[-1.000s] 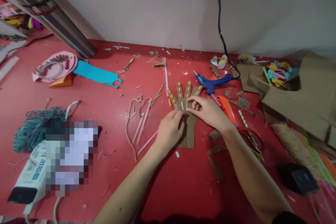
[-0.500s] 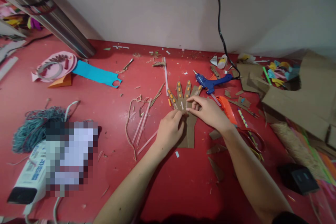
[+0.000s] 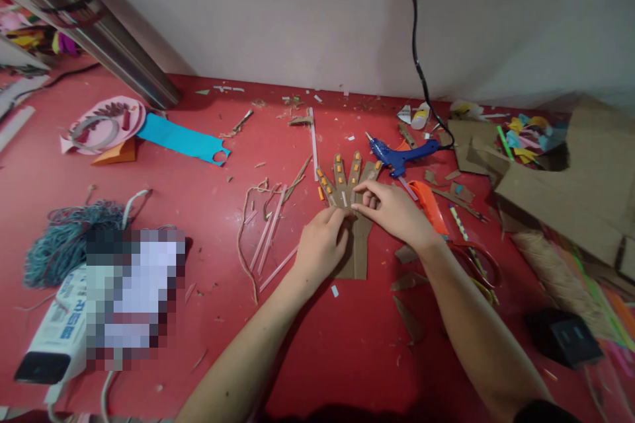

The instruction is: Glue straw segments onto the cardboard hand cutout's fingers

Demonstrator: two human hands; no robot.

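Observation:
A hand-shaped cardboard cutout [image 3: 358, 251] lies on the red table, with small orange pieces [image 3: 340, 170] along its fingers and a short pale strip [image 3: 344, 199] on its palm. My left hand [image 3: 325, 238] rests on the cutout's left side, fingers curled together; whatever is under the fingertips is hidden. Over the right part of the palm, my right hand [image 3: 384, 208] has thumb and forefinger bent towards a small pale piece [image 3: 353, 197]; the contact is too small to make out. Beyond my right hand lies a blue glue gun [image 3: 401, 157].
Thin clear strips [image 3: 272, 231] and twine [image 3: 239, 238] lie left of the cutout. Orange-handled scissors [image 3: 429, 208] and cardboard scraps [image 3: 409, 281] are at the right. Farther off are a steel bottle [image 3: 109, 33], a blue strip [image 3: 178, 137], green yarn [image 3: 74, 238] and a black box [image 3: 564, 337].

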